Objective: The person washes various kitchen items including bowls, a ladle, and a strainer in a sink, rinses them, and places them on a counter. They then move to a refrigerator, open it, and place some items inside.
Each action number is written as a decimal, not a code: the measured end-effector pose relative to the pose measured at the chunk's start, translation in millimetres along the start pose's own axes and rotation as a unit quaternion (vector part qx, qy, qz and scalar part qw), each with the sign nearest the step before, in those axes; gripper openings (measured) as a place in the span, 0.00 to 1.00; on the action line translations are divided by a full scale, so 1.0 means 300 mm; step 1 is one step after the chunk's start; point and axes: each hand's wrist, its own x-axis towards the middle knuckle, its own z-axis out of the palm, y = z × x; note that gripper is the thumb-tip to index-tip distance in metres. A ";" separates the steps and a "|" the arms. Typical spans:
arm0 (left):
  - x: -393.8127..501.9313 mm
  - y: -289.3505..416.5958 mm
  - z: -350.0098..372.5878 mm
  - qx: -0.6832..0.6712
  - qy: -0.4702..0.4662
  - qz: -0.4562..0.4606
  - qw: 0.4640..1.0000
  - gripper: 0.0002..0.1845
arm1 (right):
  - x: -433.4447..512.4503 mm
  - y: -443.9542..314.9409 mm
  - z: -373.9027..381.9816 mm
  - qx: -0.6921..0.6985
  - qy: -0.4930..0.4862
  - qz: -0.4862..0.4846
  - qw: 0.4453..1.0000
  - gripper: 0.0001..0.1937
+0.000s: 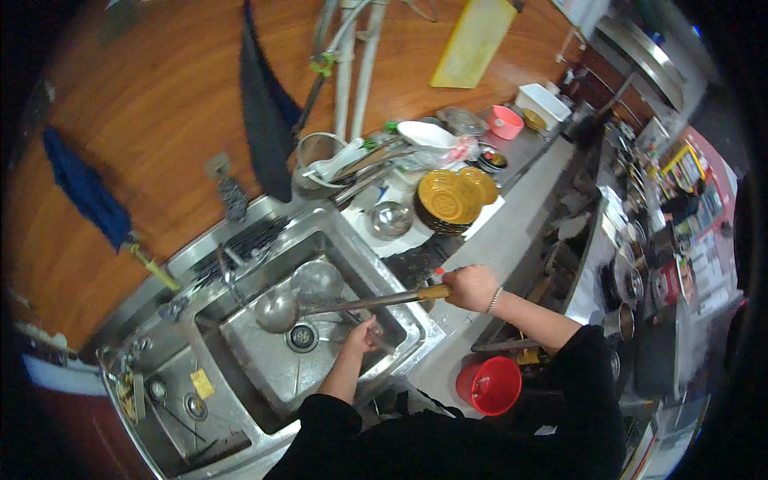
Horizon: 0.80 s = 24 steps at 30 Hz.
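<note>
My right hand (472,289) is closed around the wooden end of a long-handled metal ladle (277,309), whose bowl hangs over the right basin of a steel double sink (264,360). Beside that bowl, nearer the faucet (227,270), is a second round metal bowl or ladle (317,282). My left hand (363,337) is low over the same basin, at a metal handle that slopes down from the second bowl; the fingers are partly blurred, so its grip is unclear. A round drain (302,338) shows below the ladle bowl.
A yellow sponge (202,384) lies in the left basin. On the counter right of the sink stand stacked yellow-brown plates (449,197), a metal bowl (390,219), a clear container of utensils (319,157) and a pink container (505,122). A red bucket (489,385) stands below the counter.
</note>
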 end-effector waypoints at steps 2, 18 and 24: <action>-0.011 -0.021 0.090 -0.075 0.001 0.068 0.995 0.12 | 0.001 -0.018 -0.010 -0.001 0.016 0.004 1.000 0.08; -1.004 -0.129 -0.297 0.425 0.373 0.231 0.792 0.08 | -0.007 0.126 0.138 0.562 -0.488 0.093 0.661 0.15; -1.129 -0.167 -0.299 0.627 0.565 0.195 0.500 0.09 | -0.308 0.255 0.242 0.718 -0.447 0.151 0.512 0.11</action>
